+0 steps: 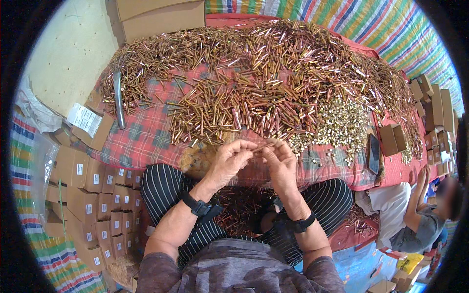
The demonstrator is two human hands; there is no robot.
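Both hands meet above the lap: the left hand (pixel 228 158) and right hand (pixel 279 162) pinch a thin brass-coloured pin (pixel 262 145) between their fingertips. Beyond lies the pile of pins (pixel 273 73) on a checked cloth (pixel 141 136) (small brown boxes (pixel 93 195) stacked left)

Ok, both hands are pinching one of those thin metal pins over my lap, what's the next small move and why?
Probably let the pin drop onto the batch of pins already in your lap, then reach forward for another. The left hand and right hand pinch it together at its ends, and the big heap of pins on the checked cloth lies just ahead.
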